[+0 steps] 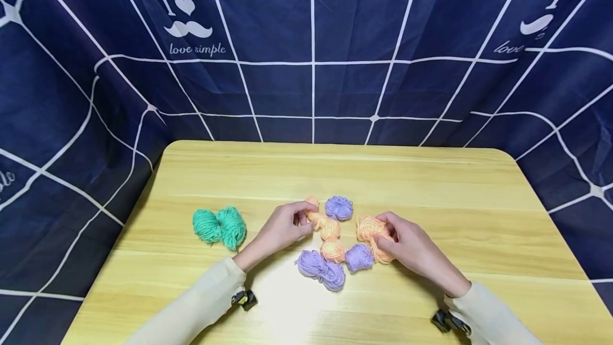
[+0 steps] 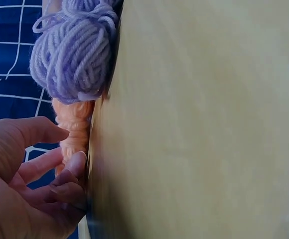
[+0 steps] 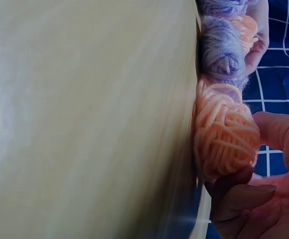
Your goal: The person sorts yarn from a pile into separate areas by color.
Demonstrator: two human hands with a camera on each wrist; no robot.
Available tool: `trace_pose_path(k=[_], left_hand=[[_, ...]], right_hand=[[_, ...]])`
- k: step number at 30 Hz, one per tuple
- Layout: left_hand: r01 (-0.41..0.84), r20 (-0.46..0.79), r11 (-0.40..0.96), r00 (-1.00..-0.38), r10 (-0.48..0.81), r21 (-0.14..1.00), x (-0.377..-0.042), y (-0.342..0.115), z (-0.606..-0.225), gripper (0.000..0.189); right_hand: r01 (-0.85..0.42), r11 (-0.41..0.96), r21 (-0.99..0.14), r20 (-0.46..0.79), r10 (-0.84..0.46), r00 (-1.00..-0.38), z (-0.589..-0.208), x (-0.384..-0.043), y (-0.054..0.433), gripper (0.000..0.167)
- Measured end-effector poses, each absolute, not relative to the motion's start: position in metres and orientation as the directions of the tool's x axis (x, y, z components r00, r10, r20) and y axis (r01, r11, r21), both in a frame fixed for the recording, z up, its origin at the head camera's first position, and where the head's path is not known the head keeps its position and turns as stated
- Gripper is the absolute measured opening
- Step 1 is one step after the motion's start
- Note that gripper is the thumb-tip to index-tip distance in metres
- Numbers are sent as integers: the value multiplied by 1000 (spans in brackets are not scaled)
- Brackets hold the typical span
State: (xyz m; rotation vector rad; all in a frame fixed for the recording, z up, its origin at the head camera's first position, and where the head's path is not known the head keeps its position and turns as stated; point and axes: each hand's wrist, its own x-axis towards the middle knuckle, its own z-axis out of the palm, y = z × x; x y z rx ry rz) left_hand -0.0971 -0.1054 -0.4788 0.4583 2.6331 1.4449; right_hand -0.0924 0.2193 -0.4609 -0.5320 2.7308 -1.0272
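Observation:
My left hand (image 1: 289, 223) pinches the left side of a small peach yarn skein (image 1: 316, 220), thumb and index finger at its edges. On the right, my right hand (image 1: 409, 241) grips a larger peach yarn skein (image 1: 367, 226), its thumb and fingers on the near right side; the right wrist view shows the wound strands of this peach skein (image 3: 226, 134) close up. Another peach skein (image 1: 332, 251) lies between the hands, near a purple skein (image 1: 359, 258), a tied purple skein (image 1: 322, 269) and a round purple skein (image 1: 339, 208).
A green yarn skein (image 1: 219, 227), pinched in at its middle, lies left of my left hand on the wooden table (image 1: 407, 174). A dark blue cloth (image 1: 349, 89) with white lines hangs behind the table and along both sides.

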Motion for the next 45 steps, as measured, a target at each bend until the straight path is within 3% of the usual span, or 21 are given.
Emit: trace_pose_path(k=[3, 11, 23, 45], left_hand=[[217, 59, 510, -950, 308, 832, -96, -105, -479, 32], [221, 69, 507, -951, 300, 833, -95, -103, -477, 21], [225, 81, 523, -955, 284, 822, -92, -100, -480, 12], [221, 96, 520, -962, 257, 825, -94, -100, -485, 13]], right_hand=[[-235, 692, -683, -49, -365, -930, -461, -92, 220, 34], [-210, 680, -702, -57, -348, -936, -461, -94, 223, 27], [-186, 672, -716, -25, -292, -956, -457, -101, 230, 38], [-118, 519, -846, 30, -176, -984, -447, -128, 221, 39]])
